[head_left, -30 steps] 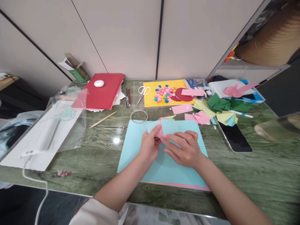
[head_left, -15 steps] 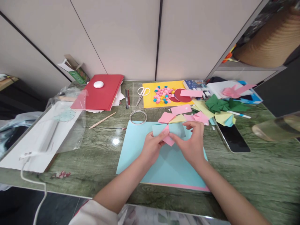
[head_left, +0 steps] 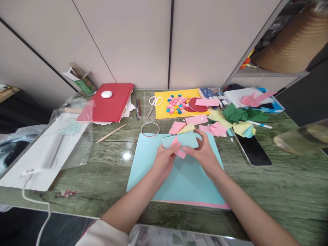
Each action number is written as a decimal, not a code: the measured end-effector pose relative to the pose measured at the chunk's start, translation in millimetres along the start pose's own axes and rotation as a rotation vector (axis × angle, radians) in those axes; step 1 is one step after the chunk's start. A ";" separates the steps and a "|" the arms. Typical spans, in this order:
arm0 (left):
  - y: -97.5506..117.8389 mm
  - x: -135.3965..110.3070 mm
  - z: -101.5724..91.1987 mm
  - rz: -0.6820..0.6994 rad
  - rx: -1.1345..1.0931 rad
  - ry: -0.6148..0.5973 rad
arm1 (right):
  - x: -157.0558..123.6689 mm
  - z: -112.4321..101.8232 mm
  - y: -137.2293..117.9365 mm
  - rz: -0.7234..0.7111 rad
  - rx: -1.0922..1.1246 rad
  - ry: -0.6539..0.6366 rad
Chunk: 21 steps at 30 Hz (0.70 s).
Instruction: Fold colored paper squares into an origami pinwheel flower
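Note:
Between my hands is a folded paper piece (head_left: 189, 139) with light blue, pink and yellow parts, held above a stack of light blue sheets (head_left: 189, 184). My left hand (head_left: 165, 159) pinches its lower left side, thumb over the pink strip at the centre. On the right, my right hand (head_left: 205, 153) grips the blue flap, thumb in front and index finger at the upper edge. Some of the fingers behind the paper are hidden. A silver bangle (head_left: 150, 129) lies at the sheets' upper left corner.
Scissors (head_left: 154, 104) and a yellow sheet (head_left: 160, 111) bearing small coloured balls lie behind. Folded green paper (head_left: 237, 113), pink paper (head_left: 217, 129) and a phone (head_left: 252, 150) are at right. A wooden stick (head_left: 111, 133), red folder (head_left: 110, 106) and corded white device (head_left: 48, 155) lie left.
My right hand has closed in on the blue flap, its index finger now at the paper's edge. The folded piece has shifted slightly left. My left hand keeps its pinch.

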<state>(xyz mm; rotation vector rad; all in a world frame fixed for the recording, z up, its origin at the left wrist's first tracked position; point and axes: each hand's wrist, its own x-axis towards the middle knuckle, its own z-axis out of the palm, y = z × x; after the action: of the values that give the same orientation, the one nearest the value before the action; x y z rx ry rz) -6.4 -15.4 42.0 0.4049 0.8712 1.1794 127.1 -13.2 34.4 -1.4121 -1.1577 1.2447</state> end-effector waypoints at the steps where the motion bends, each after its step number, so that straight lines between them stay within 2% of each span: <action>1: 0.2 0.4 -0.1 0.012 0.011 0.005 | -1.2 -0.3 -0.6 0.048 0.090 -0.071; 4: 0.2 0.9 -0.6 0.051 0.058 0.009 | -4.9 -1.1 -1.0 0.119 0.218 -0.173; 8: -0.3 0.6 -1.4 0.102 0.138 0.023 | -4.9 -1.2 1.2 0.168 0.225 -0.162; 13: -1.4 0.3 -2.3 0.117 0.184 -0.009 | 0.5 -3.0 4.9 0.106 0.225 -0.144; 21: 0.3 -1.0 -4.6 0.163 0.272 -0.046 | 5.4 -10.1 6.2 0.047 0.177 -0.207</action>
<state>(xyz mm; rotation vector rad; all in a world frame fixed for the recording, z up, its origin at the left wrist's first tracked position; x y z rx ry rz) -10.3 -16.9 39.7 0.7333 0.9762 1.1983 137.9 -9.2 28.4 -1.2072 -1.1251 1.5165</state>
